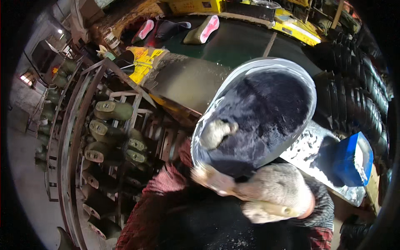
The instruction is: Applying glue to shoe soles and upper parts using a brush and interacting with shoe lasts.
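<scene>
Both hands wear dirty, pale gloves. The left hand [214, 133] is up in the middle, with only its curled fingers showing. The right hand [277, 191] is near and lower right, closed tight in a fist. Both sleeves are red plaid.

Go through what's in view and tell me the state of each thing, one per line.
Boot upper: sole side up, dark fuzzy bottom, pale glue band round the edge.
Left hand: gloved, thumb pressed on the boot's bottom.
Right hand: gloved, gripping a brush.
Brush: blurred, at the boot's near edge.
Blue tub: open, tilted.
</scene>
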The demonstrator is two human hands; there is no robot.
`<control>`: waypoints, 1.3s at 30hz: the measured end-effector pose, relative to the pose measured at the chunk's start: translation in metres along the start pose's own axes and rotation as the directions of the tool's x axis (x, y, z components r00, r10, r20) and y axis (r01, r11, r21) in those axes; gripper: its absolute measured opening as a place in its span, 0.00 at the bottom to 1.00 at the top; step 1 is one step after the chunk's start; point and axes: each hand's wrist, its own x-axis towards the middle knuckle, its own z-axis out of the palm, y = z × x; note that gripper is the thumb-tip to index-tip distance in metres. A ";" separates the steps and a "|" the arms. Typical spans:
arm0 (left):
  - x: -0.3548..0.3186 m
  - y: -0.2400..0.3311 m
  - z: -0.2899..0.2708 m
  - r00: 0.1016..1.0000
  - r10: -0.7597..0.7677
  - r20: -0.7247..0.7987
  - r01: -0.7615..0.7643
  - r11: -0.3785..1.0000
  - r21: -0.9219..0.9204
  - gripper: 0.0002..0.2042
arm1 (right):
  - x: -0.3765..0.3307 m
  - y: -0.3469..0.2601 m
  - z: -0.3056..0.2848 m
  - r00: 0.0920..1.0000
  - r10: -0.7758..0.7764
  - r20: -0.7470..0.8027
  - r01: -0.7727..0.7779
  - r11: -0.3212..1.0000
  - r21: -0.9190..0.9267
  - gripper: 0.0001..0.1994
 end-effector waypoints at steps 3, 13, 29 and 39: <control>-0.007 0.032 0.009 0.994 0.054 -0.090 -0.028 0.962 0.271 0.11 | -0.055 0.013 -0.023 0.967 0.255 -0.021 -0.253 0.965 0.073 0.11; -0.037 0.029 0.046 0.992 0.017 -0.126 0.037 0.910 0.413 0.11 | -0.114 0.012 -0.062 0.586 0.537 -0.607 -0.589 0.797 0.137 0.08; -0.052 -0.017 0.033 0.985 0.056 -0.166 -0.027 0.985 0.170 0.13 | -0.021 -0.006 -0.059 0.992 0.067 -0.107 -0.100 0.935 -0.340 0.14; -0.008 -0.016 -0.011 0.977 -0.005 -0.213 0.016 0.999 0.052 0.15 | -0.126 0.060 -0.032 0.543 0.581 -0.607 -0.657 0.744 0.125 0.10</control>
